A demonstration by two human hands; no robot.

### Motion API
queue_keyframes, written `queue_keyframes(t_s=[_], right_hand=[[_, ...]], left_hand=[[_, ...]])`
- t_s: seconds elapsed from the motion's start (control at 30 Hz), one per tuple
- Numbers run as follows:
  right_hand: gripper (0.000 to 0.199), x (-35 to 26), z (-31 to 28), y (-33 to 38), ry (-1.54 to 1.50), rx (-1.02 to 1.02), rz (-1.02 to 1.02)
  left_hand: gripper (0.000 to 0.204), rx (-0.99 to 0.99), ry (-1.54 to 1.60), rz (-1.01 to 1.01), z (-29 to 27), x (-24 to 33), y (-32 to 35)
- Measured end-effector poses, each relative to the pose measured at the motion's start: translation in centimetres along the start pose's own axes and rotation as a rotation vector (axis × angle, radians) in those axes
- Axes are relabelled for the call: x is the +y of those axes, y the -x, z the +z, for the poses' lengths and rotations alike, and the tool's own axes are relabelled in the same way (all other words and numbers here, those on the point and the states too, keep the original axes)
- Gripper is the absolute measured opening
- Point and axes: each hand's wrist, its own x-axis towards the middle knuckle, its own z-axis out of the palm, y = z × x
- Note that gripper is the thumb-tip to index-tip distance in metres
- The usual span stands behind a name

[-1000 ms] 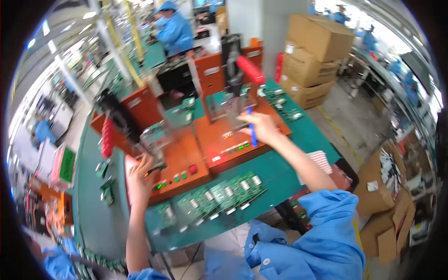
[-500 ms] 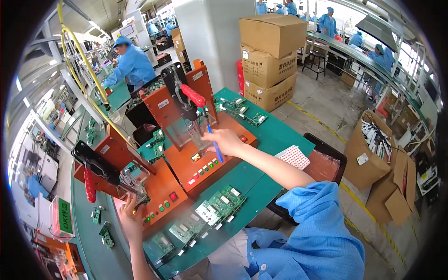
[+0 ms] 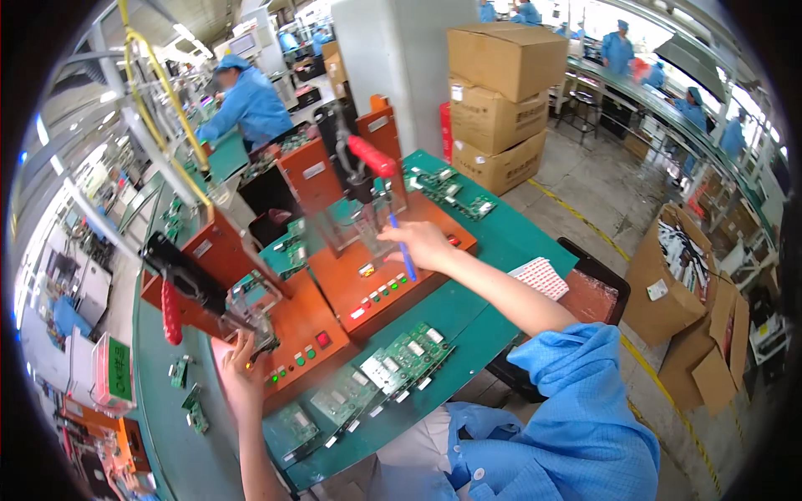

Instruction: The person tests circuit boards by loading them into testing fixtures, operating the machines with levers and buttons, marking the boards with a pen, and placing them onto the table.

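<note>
My right hand is closed round a blue pen and reaches in at the right-hand orange test fixture, its fingertips by the clear parts under the clamp. That fixture's toggle clamp has a red handle. My left hand pinches at the near edge of a green circuit board in the left-hand orange fixture; its fingertips are partly hidden. Another red clamp handle hangs down there. Lit green buttons show on both fixtures.
A row of circuit boards lies along the bench's front. More boards lie behind the right fixture. A sheet of red-and-white stickers sits at right, near a dark tray. Stacked cartons and a co-worker are beyond.
The whole view has shifted, so the bench appears slightly further right. Both hands stay at their fixtures, and the pen remains in my right hand.
</note>
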Motion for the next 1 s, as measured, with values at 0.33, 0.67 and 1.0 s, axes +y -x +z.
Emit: queue_keyframes(t_s=[0.33,0.67,1.0], right_hand=[[0.050,0.3,-0.5,0.4,-0.010,0.017,0.010],[0.044,0.4,-0.1,0.2,-0.022,0.071,-0.056],[0.047,0.2,-0.3,0.3,-0.037,0.033,-0.005]], left_hand=[[0.051,0.066,-0.046,0.070,1.0,-1.2,-0.1],[0.052,0.094,-0.075,0.058,0.9,-1.3,-0.1],[0.050,0.099,-0.083,0.047,0.9,-1.0,0.0]])
